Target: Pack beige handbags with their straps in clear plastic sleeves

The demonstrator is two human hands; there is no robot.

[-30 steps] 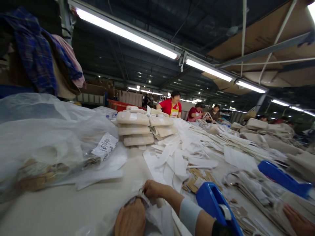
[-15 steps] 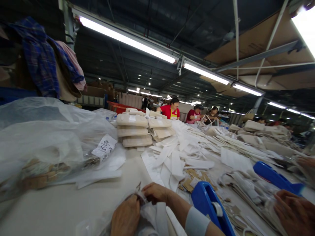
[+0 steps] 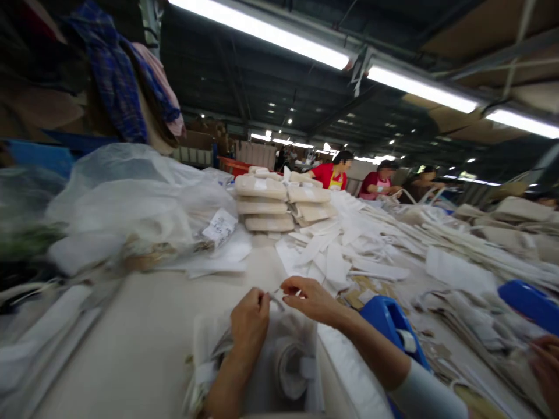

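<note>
Close in front of me is a pale fabric bag (image 3: 301, 331), its top spread open, with a round, whitish wrapped thing (image 3: 290, 369) inside; blur hides what that is. My left hand (image 3: 250, 320) reaches over the bag's left side, thumb and fingers pinched at its far edge by a thin greyish strip (image 3: 276, 299). What exactly the pinch holds is hidden. Just right of the strip is my right hand (image 3: 308, 298), thumb and forefinger curved with a gap between them. A blue tape dispenser (image 3: 393, 331) stands beside my right forearm.
Stacked beige folded bags (image 3: 262, 205) stand ahead, with loose white strips (image 3: 332, 262) to their right. A big clear plastic sack (image 3: 131, 203) lies left. Brown card pieces (image 3: 367, 291) lie by the dispenser. Another person's hand (image 3: 548, 361) is at the right edge; several people work beyond.
My view has shifted, and the bag now lies spread open below my hands with its inside showing. My hands have moved apart; the right one has loosened its fingers.
</note>
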